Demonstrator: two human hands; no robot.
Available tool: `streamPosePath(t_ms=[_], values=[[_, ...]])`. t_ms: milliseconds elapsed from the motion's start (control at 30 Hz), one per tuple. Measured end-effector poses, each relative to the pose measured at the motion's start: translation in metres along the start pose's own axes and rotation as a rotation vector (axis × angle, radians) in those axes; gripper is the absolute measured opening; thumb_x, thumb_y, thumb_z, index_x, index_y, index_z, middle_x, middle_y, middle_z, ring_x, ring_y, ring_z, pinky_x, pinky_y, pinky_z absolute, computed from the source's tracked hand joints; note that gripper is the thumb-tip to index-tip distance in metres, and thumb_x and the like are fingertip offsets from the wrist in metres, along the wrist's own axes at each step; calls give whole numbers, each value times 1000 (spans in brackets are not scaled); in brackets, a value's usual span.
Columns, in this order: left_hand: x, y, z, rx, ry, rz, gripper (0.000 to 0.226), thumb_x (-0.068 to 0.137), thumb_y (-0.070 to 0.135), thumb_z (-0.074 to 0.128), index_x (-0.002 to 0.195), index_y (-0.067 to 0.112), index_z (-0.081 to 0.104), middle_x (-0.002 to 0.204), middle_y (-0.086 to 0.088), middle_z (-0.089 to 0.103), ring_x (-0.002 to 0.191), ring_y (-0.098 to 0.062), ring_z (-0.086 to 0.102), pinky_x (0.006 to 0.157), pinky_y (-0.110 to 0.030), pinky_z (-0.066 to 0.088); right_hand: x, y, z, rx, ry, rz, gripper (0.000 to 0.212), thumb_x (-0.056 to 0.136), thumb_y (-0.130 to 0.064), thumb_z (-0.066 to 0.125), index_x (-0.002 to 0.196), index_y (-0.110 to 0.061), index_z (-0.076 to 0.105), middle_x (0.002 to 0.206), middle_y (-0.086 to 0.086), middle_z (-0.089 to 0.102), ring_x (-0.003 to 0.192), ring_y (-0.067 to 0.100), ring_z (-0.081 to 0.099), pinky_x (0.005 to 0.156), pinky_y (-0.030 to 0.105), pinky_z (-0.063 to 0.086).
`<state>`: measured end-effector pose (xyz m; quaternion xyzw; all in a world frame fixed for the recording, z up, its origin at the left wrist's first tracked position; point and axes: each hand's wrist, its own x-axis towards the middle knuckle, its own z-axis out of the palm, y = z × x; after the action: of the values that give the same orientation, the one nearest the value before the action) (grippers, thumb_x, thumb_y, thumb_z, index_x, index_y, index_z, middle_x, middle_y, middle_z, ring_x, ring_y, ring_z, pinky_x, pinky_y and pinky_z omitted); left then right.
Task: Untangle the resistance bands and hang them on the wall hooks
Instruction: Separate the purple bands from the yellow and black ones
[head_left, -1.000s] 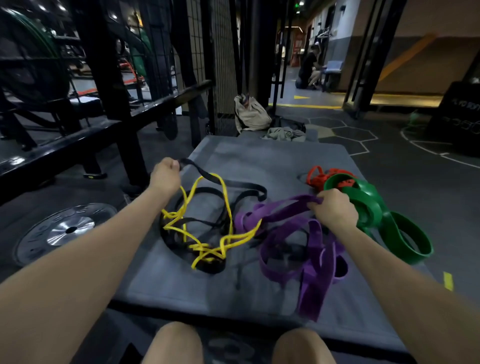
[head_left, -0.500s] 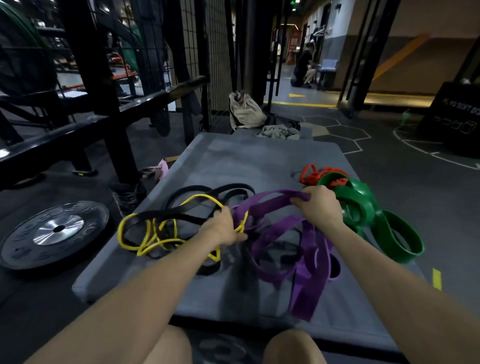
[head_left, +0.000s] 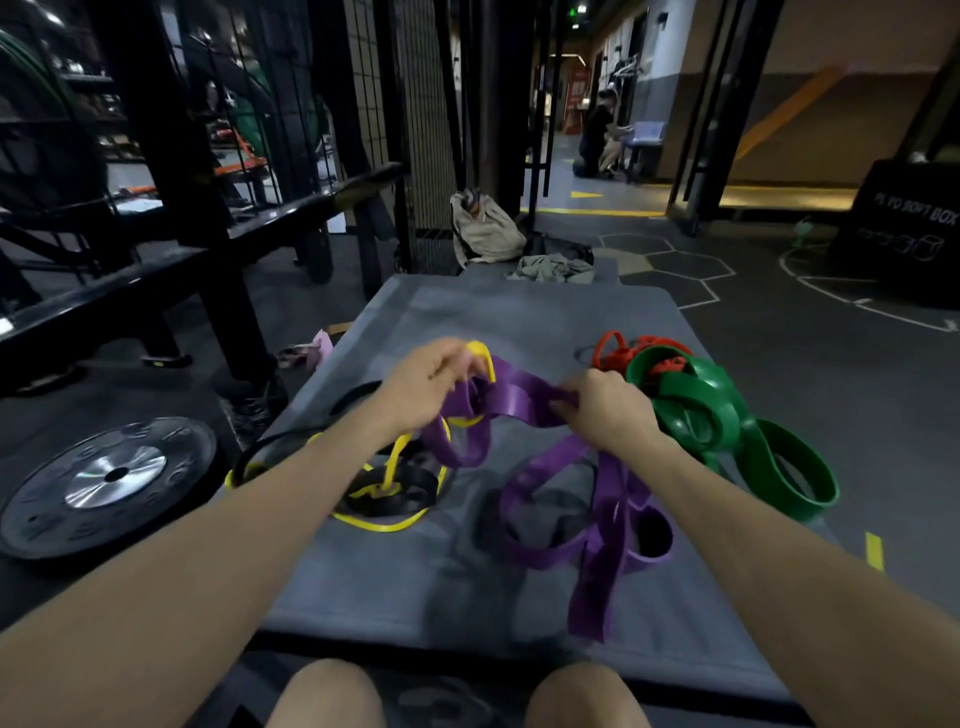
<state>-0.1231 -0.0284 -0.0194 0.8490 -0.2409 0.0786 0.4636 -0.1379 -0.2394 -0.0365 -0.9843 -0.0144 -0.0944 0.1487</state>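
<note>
Grey gym mat (head_left: 519, 322), carrying a tangle of resistance bands. Left hand (head_left: 423, 382): fingers curled round the yellow band (head_left: 387, 525) and purple band (head_left: 550, 540), lifted above the mat. Right hand (head_left: 605, 410): fingers pinching the purple band. Black band (head_left: 395, 493) beneath the yellow; green band (head_left: 727, 436) and red band (head_left: 623, 356) lying right.

Grey mat (head_left: 519, 322), weight plate (head_left: 106, 480) on the floor left, beige bag (head_left: 483, 231) beyond.

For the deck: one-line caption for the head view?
Left hand and right hand lift a purple band tangled with a yellow band over a grey mat.
</note>
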Motion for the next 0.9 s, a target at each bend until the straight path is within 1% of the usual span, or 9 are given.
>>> streamPosePath(t_ms=[67,133,300,433,533,633,733,767,900], values=[[0,5,-11,-240,122,-57,29,100,14,33,81,14,56,69,4,45,55,6,44,64,-12,37,-3,1,-1,-102,-26,42,28,89,-36,55,110,-19,64,112,14,63,104,36,61,73,35,45],[0,4,-19,-363,244,-90,32,101,16,32,77,18,53,68,3,43,58,1,42,68,-18,37,-6,3,-1,-165,-36,71,26,90,-35,54,108,-18,64,112,12,64,102,35,61,71,34,43],[-5,-6,-25,-492,432,-180,36,101,19,31,71,17,49,64,0,36,60,-11,33,66,-24,35,-7,4,-2,-207,-22,116,27,91,-37,54,107,-17,63,111,12,64,102,35,62,71,34,42],[-8,-21,-26,-451,466,-297,37,101,22,31,70,18,49,62,0,31,57,-11,30,59,-23,31,-6,8,-1,-104,-18,186,32,89,-42,55,110,-19,63,109,11,64,101,35,62,70,34,42],[-13,-44,-28,-286,370,-478,39,100,25,33,68,17,54,61,-1,36,54,-15,34,56,-26,34,-8,12,0,-12,-44,173,32,88,-45,56,106,-19,64,106,11,65,99,36,61,69,34,42],[-22,-61,-30,-46,277,-569,36,99,18,38,68,14,57,58,0,46,52,-17,43,62,-26,40,-10,18,1,187,-53,123,22,87,-41,60,88,-19,66,87,10,63,88,32,62,66,32,41],[-33,-67,-24,-19,106,-679,27,94,-2,37,74,10,50,57,-5,52,48,-17,47,36,-12,37,-7,20,1,371,-21,103,16,85,-32,65,90,-18,71,75,3,59,82,26,60,68,31,42],[-37,-67,-21,43,14,-685,21,93,-5,37,83,8,51,64,-9,51,55,-20,47,36,-11,37,-6,21,1,346,-41,87,19,84,-31,66,96,-17,72,79,3,61,86,26,61,71,31,43],[-44,-66,-12,455,-312,-627,31,88,-2,41,108,7,63,96,-14,64,92,-30,59,77,-32,49,-8,26,13,74,-216,33,34,84,-34,65,117,-24,66,112,9,68,107,29,61,85,35,48]])
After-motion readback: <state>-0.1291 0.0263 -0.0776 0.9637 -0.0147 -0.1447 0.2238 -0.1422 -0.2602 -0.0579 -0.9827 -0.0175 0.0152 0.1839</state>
